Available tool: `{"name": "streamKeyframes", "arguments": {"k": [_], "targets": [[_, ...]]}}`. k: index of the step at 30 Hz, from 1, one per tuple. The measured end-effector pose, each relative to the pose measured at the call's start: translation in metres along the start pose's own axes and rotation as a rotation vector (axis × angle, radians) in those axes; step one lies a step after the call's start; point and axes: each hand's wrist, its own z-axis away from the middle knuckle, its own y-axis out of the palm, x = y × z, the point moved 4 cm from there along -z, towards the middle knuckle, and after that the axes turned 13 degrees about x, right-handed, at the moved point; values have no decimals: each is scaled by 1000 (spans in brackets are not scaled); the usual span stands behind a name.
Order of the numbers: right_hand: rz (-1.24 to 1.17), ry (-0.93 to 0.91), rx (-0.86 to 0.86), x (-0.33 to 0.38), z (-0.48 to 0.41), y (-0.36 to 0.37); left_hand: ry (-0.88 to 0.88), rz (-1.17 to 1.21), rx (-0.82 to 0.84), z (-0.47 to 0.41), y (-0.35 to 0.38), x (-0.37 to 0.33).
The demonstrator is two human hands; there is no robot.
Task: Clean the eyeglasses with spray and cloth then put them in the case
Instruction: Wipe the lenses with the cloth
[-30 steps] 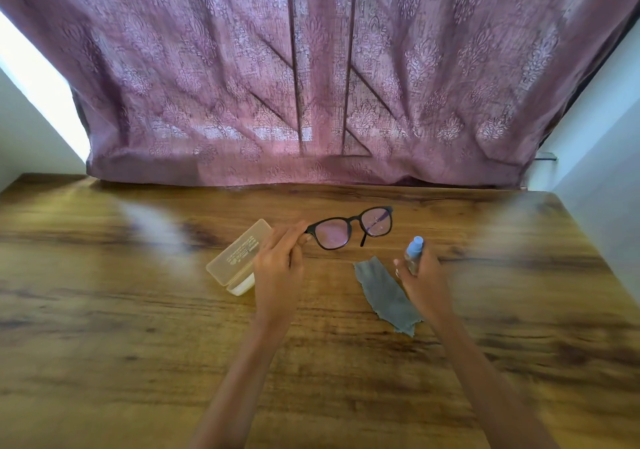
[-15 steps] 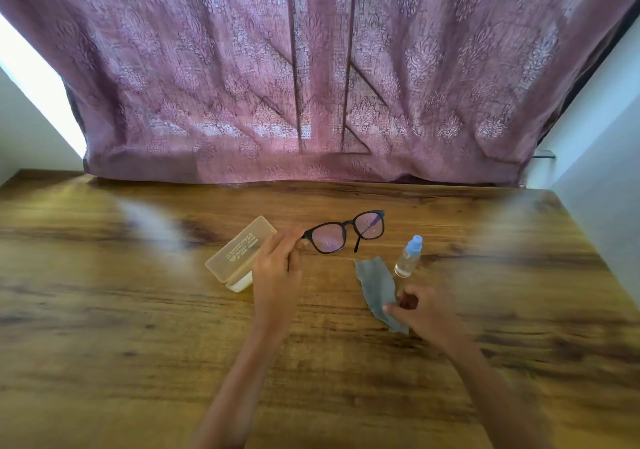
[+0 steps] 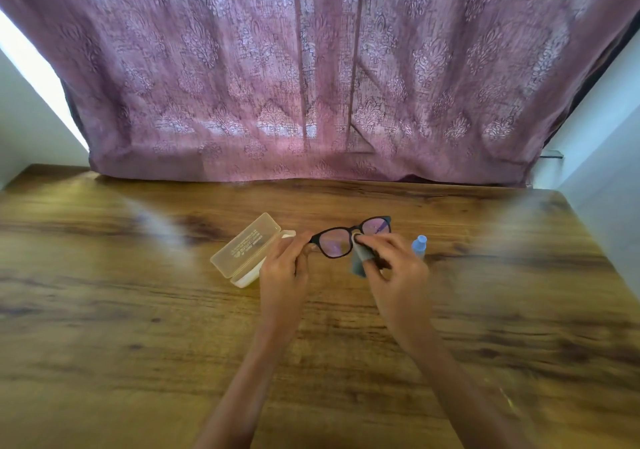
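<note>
Black-framed eyeglasses (image 3: 334, 245) are held above the wooden table (image 3: 121, 310); my left hand (image 3: 284, 272) pinches their left end. My right hand (image 3: 394, 272) grips a grey cloth (image 3: 360, 258) and presses it against the frame near the bridge, covering part of the right lens. A small clear spray bottle with a blue cap (image 3: 419, 246) stands upright just right of my right hand. The translucent beige glasses case (image 3: 247, 249) lies open to the left of my left hand, its lid raised.
A purple patterned curtain (image 3: 318, 85) hangs along the table's far edge. White walls flank it left and right. The table's right edge runs diagonally near the right wall.
My right hand let go of the spray bottle, which now stands on the table, picked up the grey cloth and brought it up to the glasses. The left hand has kept its hold on the frame.
</note>
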Motion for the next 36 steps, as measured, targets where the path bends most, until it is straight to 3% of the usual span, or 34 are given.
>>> {"name": "streamKeyframes", "arguments": {"k": [3, 8, 12, 18, 25, 36], "targets": [[224, -118, 11, 8, 3, 6, -9, -2, 9, -1, 1, -2], [328, -157, 133, 22, 11, 17, -29, 12, 36, -4, 0, -6], [336, -175, 191, 33, 8, 22, -26, 23, 62, -5, 0, -8], [276, -16, 104, 25, 0, 14, -53, 15, 40, -7, 0, -7], [346, -132, 207, 29, 4, 30, -33, 44, 74, -5, 1, -9], [397, -88, 109, 19, -1, 22, -52, 43, 35, -6, -1, -8]]}}
